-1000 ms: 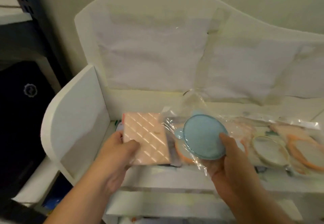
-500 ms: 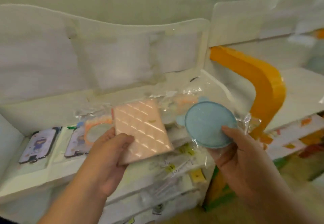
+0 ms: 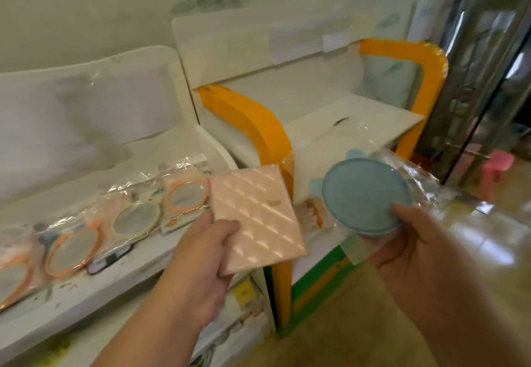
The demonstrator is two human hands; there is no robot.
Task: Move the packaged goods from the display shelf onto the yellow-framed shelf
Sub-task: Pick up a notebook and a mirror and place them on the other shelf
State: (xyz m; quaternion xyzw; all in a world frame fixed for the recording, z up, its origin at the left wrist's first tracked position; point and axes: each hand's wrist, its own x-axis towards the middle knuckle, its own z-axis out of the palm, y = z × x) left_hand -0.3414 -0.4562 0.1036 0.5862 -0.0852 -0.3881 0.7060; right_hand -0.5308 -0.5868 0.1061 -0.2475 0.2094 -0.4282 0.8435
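Observation:
My left hand (image 3: 201, 260) grips a flat pink quilted package (image 3: 257, 217) by its lower left corner. A round blue item in a clear plastic bag (image 3: 365, 195) sits in my right hand (image 3: 408, 249), thumb on its lower right rim. Both are held in the air in front of the yellow-framed shelf (image 3: 250, 119), whose white board (image 3: 350, 119) lies just beyond them. The white display shelf (image 3: 94, 277) at the left carries several bagged round mirrors with orange and yellow rims (image 3: 135, 220).
A dark-edged card (image 3: 110, 257) lies at the display shelf's front. Lower tiers hold small packets (image 3: 244, 295). A metal pillar (image 3: 482, 50) stands at the right, a pink stool (image 3: 495, 168) behind it. Shiny floor (image 3: 488, 240) lies to the right.
The view has swung right from the display shelf to the yellow-framed shelf. Both hands carried the pink package and the blue bagged item along, toward that shelf.

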